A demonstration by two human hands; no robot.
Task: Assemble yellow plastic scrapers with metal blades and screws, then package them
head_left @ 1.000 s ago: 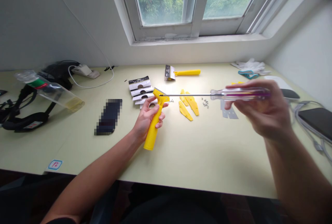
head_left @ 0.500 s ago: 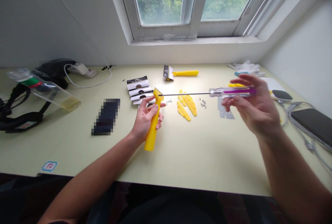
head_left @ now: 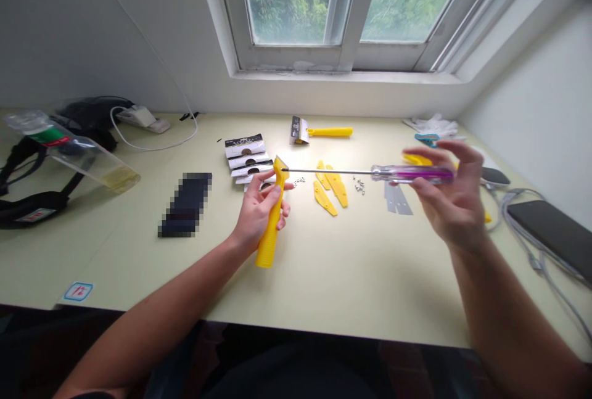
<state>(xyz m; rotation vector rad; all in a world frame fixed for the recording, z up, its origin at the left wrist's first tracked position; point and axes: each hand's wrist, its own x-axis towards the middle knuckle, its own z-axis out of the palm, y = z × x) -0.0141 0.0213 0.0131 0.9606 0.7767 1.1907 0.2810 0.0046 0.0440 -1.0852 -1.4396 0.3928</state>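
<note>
My left hand [head_left: 250, 214] is wrapped round the yellow handle of a scraper [head_left: 268, 238], held upright above the table with its head at the top. In my right hand [head_left: 456, 205] is a screwdriver [head_left: 393, 173] with a clear and purple handle, lying level between thumb and fingers. Its tip touches or nearly touches the scraper's head; a screw there is too small to make out. Beyond the hands lie flat yellow plates [head_left: 337, 186], small screws and nuts [head_left: 359, 187] and grey blades [head_left: 401, 203].
Another yellow-handled scraper [head_left: 330, 132] lies at the back, near black-and-white packages [head_left: 245, 146]. A phone-like pixelated object [head_left: 187, 205] and a tilted plastic bottle [head_left: 87, 155] are on the left. White gloves [head_left: 435, 126], cables and a black power bank [head_left: 550, 229] are on the right.
The view has shifted slightly. My right fingers have changed their hold on the screwdriver handle, the hand tilting a little. My left hand keeps its hold on the scraper.
</note>
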